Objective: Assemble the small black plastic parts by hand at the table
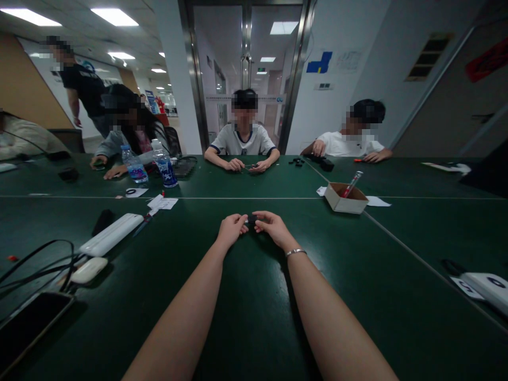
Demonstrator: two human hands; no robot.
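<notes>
Both my hands meet over the green table in the middle of the view. Between them is a small black object [251, 218], with a thin pale or metallic bit at its left end; its exact kind is too small to make out. My left hand [232, 230] pinches the left end with thumb and fingertips. On the other side, my right hand [273, 227] grips the black part with its fingers curled. A silver bracelet [296, 252] circles my right wrist.
A small cardboard box [346, 200] holding a tube stands to the right. On the left lie a white power strip [111, 234], a white case [89, 270], a phone [34, 323] and black cables. Two bottles [164, 164] stand farther back. Several people sit around the table [254, 317].
</notes>
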